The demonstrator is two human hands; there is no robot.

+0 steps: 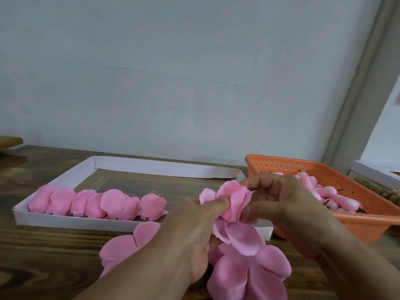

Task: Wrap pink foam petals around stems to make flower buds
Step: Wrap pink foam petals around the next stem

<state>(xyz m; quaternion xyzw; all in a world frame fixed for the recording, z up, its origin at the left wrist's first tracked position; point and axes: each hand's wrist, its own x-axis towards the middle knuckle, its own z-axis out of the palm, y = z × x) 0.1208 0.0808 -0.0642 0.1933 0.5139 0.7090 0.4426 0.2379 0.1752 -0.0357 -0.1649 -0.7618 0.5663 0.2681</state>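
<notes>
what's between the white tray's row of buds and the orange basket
In the head view, both hands, left and right, holding a pink bud between white tray and orange basket.

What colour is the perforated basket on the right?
Orange, seen in the head view: the basket holds pink pieces.

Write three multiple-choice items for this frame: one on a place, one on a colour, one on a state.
1. Where do the finished pink buds lie?
A. in the white cardboard tray
B. on the floor
C. on a shelf

2. What colour is the perforated basket?
A. blue
B. orange
C. green

3. What are the hands doing?
A. resting flat
B. both holding one pink bud
C. lifting the basket

Key: 1 A, the buds line the tray's near wall; 2 B, its rim is orange; 3 B, left hand and right hand pinch it.
</notes>
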